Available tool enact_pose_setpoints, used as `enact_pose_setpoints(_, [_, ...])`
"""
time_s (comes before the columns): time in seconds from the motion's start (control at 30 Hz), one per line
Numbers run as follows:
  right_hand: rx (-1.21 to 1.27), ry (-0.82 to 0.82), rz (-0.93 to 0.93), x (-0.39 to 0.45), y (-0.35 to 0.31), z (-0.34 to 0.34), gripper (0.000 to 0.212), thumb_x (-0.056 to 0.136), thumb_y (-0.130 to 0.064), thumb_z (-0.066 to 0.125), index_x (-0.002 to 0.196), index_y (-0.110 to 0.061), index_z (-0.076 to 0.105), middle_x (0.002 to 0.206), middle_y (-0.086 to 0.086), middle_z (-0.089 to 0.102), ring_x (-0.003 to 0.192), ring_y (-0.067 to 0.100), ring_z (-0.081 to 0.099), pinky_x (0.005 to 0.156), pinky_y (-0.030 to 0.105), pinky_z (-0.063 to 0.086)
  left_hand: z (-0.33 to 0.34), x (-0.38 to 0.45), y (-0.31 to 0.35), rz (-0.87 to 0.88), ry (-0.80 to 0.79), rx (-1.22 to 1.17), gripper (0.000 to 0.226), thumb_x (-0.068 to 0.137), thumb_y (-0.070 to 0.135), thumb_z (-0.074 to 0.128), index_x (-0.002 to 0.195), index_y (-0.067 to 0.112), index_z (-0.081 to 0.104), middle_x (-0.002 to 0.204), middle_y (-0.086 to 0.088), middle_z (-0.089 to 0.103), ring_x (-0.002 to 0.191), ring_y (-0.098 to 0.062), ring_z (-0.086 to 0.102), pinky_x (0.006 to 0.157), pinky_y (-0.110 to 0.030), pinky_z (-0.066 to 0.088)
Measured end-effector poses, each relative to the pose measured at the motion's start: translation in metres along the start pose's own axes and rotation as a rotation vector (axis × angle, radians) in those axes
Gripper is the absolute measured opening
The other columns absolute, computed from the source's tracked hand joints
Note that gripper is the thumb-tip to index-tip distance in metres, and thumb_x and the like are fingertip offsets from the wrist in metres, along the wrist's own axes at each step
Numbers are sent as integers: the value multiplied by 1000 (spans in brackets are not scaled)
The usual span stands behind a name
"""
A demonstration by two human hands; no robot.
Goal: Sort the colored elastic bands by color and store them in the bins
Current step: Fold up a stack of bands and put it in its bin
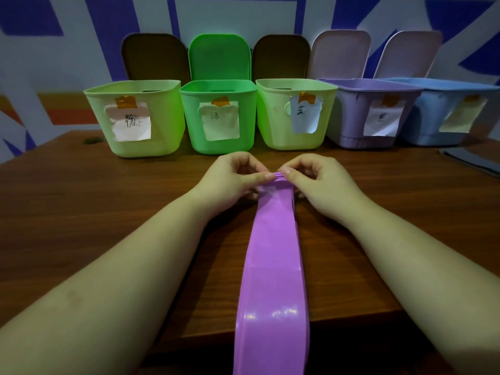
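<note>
Both hands, left hand (238, 177) and right hand (313, 180), pinch the purple band's (273, 266) far end on the wooden table (81, 212); five open labelled bins (219, 115) stand beyond, unobstructed.

We reach both bare forearms forward from the lower corners, converging toward the middle. Our left hand (238, 177) and right hand (311, 180) sit close together, knuckles up, fingers curled under. Each thumb lies flat and points inward toward the other, the tips nearly meeting, pressed against the curled fingers in a pinch. Our wrists are bent slightly, palms turned down and inward, hands level with one another.
</note>
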State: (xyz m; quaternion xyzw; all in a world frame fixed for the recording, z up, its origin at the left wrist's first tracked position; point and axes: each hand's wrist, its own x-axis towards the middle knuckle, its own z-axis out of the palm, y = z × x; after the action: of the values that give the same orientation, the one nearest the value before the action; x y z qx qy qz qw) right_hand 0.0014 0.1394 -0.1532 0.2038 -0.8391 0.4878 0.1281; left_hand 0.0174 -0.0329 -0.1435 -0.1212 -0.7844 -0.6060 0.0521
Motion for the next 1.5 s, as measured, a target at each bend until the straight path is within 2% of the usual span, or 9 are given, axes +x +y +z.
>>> enact_pose_setpoints(0.17, [-65, -49, -2, -3, -4, -7, 13, 82, -19, 70, 75, -28, 64, 83, -6, 69, 85, 12, 64, 78, 31, 51, -3, 0, -1, -14, -41, 69, 17, 75, 7, 74, 69, 14, 60, 72, -2, 65, 64, -10, 63, 62, -21, 55])
enact_pose_setpoints(0.3, [-21, -92, 41, -5, -6, -9, 9, 81, -23, 72, 73, -23, 67, 76, -8, 68, 73, 3, 60, 69, 22, 43, -3, -2, -2, -1, -38, 161, 20, 70, 7, 79, 67, 17, 62, 87, -12, 71, 79, -26, 66, 78, -36, 54])
enact_pose_setpoints(0.4, [-25, -86, 78, -6, -6, -10, 10, 82, -25, 72, 72, -23, 67, 76, -8, 68, 72, 4, 58, 71, 23, 45, -5, -2, -3, 17, -31, 261, 21, 67, 11, 83, 63, 23, 65, 87, -5, 73, 92, -23, 67, 93, -44, 50])
enact_pose_setpoints(0.57, [90, -169, 140, -7, -4, -12, 21, 80, -10, 73, 92, -24, 62, 82, -3, 72, 76, 5, 64, 82, 24, 48, -3, -2, -1, 28, -39, 283, 24, 66, 9, 83, 63, 22, 63, 82, 0, 73, 87, -16, 67, 91, -37, 50])
enact_pose_setpoints(0.77, [-304, -177, 94, -6, -7, -10, 13, 87, -30, 65, 98, -28, 71, 104, -7, 68, 104, 10, 58, 95, 33, 45, -5, -3, 1, -4, -48, 231, 21, 70, 10, 80, 78, 22, 65, 77, 6, 65, 61, 7, 57, 63, -9, 45])
enact_pose_setpoints(0.93, [-446, -177, 36, -7, -12, -7, 15, 90, -32, 61, 102, -26, 68, 107, -5, 66, 101, 12, 57, 86, 27, 43, -9, -4, 1, -100, -98, 30, 8, 83, 8, 67, 80, 14, 71, 76, 6, 70, 71, -2, 63, 72, -16, 53])
enact_pose_setpoints(1.17, [-472, -176, -2, -8, -13, -7, 13, 88, -30, 63, 100, -26, 67, 99, -8, 62, 89, 8, 53, 76, 23, 39, -8, -3, 1, -60, -77, 225, 16, 79, 5, 71, 86, 19, 69, 79, 4, 68, 69, -3, 60, 66, -11, 48])
enact_pose_setpoints(1.3, [-392, -191, 6, -6, -9, -7, 7, 85, -26, 67, 91, -28, 64, 92, -12, 61, 87, 8, 56, 73, 22, 41, -8, -2, -1, -37, -101, 262, 32, 77, -2, 71, 92, 24, 62, 85, 4, 67, 74, -2, 61, 74, -15, 49])
enact_pose_setpoints(1.5, [-280, -200, 9, -8, -6, -5, 12, 80, -16, 72, 83, -23, 63, 78, -15, 60, 68, 1, 54, 63, 14, 41, -7, 0, -1, 81, -113, 406, 39, 72, -8, 72, 82, 27, 57, 81, 5, 62, 76, -6, 59, 77, -16, 47])
